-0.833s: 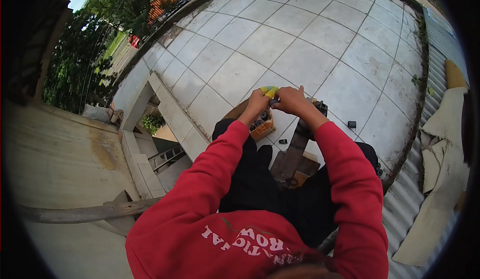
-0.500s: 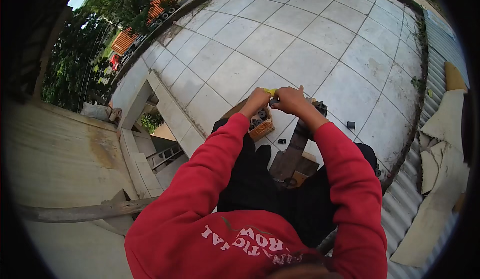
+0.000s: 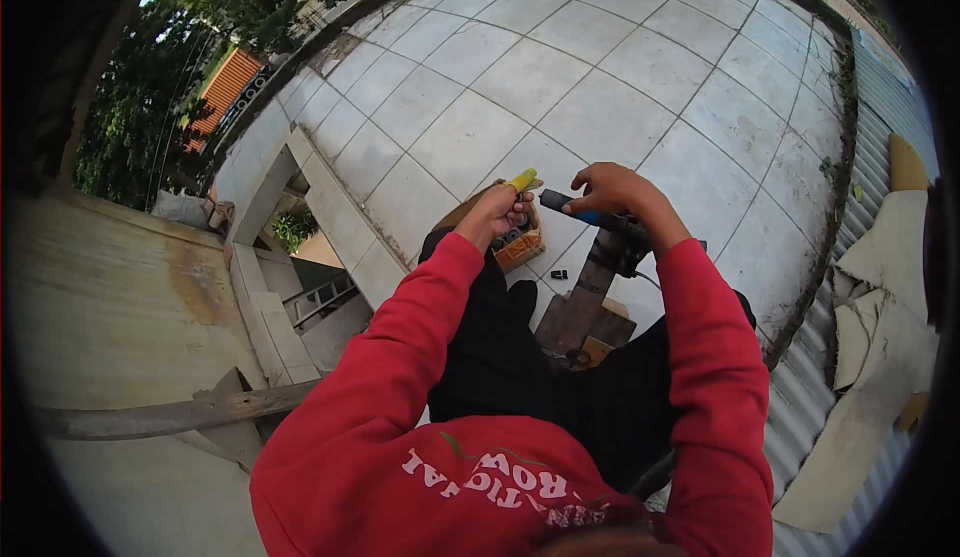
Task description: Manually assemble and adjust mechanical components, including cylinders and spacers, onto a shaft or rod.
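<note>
My left hand [image 3: 488, 213] is closed on a small yellow object [image 3: 524, 179] that sticks out past the fingers; its exact kind is unclear. To its right, my right hand [image 3: 622, 189] has its thumb and fingers around a dark cylindrical tool with a blue part [image 3: 588, 217]. The tool's black round end [image 3: 553, 199] points toward my left hand. Below my left hand stands a cardboard box [image 3: 520, 250] holding several black ring-like pieces. Under the tool, a dark wooden stand [image 3: 572, 319] lies between my legs.
A small black piece [image 3: 559, 275] lies on the tiled floor [image 3: 610, 97] by the box. Left is a concrete ledge [image 3: 345, 212] with an opening beneath. Corrugated metal sheets [image 3: 800, 427] and torn board pieces [image 3: 880, 347] lie at the right.
My hands were together at the yellow object and a dark round piece. They have parted: the left drew slightly back with the yellow object, the right moved right onto the tool.
</note>
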`<action>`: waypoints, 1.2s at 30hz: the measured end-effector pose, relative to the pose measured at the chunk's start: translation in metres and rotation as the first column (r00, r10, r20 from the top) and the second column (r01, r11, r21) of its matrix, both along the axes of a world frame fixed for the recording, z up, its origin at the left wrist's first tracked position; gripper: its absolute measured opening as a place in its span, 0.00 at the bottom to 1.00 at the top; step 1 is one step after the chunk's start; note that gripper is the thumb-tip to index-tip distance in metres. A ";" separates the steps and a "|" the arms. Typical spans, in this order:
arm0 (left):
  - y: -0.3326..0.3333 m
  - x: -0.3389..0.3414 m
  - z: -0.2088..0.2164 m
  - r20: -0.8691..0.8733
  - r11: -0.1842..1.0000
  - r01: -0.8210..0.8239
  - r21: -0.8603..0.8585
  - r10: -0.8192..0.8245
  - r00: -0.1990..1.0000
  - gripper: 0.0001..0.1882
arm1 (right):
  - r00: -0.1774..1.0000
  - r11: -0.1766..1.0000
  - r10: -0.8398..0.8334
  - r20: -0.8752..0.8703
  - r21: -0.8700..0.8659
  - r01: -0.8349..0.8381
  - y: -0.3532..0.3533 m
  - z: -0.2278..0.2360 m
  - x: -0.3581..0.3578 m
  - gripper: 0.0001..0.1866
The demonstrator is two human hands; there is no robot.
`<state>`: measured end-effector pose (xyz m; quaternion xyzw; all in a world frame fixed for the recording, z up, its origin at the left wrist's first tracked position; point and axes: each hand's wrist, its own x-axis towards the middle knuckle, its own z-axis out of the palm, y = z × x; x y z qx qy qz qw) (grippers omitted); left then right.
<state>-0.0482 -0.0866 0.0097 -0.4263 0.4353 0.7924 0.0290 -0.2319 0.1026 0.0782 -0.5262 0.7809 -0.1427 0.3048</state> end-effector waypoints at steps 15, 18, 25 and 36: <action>0.031 0.005 -0.009 -0.166 0.990 0.101 0.102 -0.083 0.983 0.21 | 0.985 0.994 -0.107 0.137 0.031 0.104 0.003 -0.010 0.014 0.22; 0.033 0.003 -0.003 -0.192 0.992 0.093 0.080 -0.077 0.978 0.20 | 0.979 0.993 -0.115 0.170 0.038 0.110 -0.001 -0.010 0.013 0.23; 0.029 0.006 -0.009 -0.245 0.985 0.036 0.170 0.007 0.969 0.18 | 0.965 0.992 -0.121 0.232 0.057 0.111 -0.006 -0.003 0.010 0.26; 0.054 -0.004 0.006 -0.298 0.950 -0.118 0.288 0.206 0.932 0.20 | 0.942 0.980 -0.185 0.280 0.128 0.154 0.006 0.000 0.014 0.23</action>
